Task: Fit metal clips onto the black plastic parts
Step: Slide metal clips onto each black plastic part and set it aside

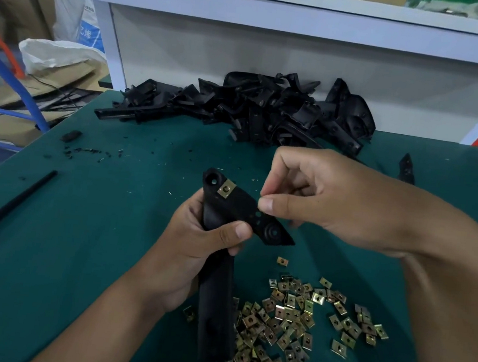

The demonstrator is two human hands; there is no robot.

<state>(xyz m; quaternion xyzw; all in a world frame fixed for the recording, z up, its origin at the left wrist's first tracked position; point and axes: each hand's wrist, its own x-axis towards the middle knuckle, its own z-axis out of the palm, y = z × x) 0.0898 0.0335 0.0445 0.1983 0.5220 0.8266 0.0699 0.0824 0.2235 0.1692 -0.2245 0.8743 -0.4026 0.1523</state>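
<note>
We grip the light, stiff black plastic part (229,218) mid-body in our left hand (193,253), one metal clip (226,188) already seated, while our right hand (328,197) pinches something too small to identify at its edge.

Left hand (193,253) grips a black part (237,210) bearing one clip (226,189); right hand (319,196) pinches beside it.

A green-covered surface (107,225) carries a heap of black plastic parts (255,108) at its far edge against a white panel. Brass-coloured metal clips (290,320) lie scattered at the near right. A long black rod (11,205) lies at the left, with small black scraps (86,151) beyond it.
</note>
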